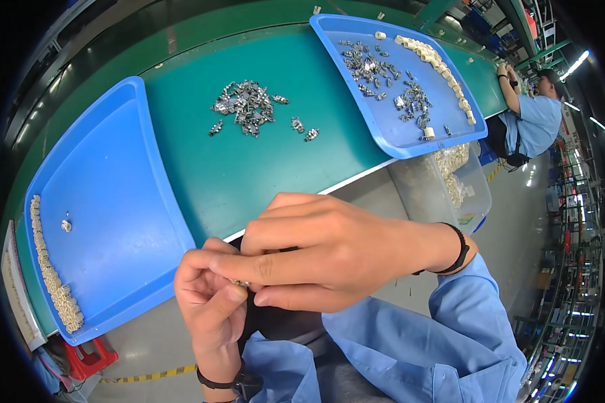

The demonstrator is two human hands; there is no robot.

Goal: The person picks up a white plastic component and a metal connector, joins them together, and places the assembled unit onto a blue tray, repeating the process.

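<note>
In front of my body, at the bench's near edge, my two hands meet with their fingertips together. My left hand pinches a small cream-coloured part, mostly hidden by the fingers. From the right, my right hand reaches across with its fingers closed over the same spot; whatever its fingertips grip is covered. Beyond the hands, a loose heap of small silvery metal parts lies on the green bench top. A few stray metal pieces lie to its right.
The left blue tray holds cream parts lined along its edge. Metal parts and cream cylinders fill the right blue tray. Below stands a clear bin of cream parts. A red stool and another person are nearby.
</note>
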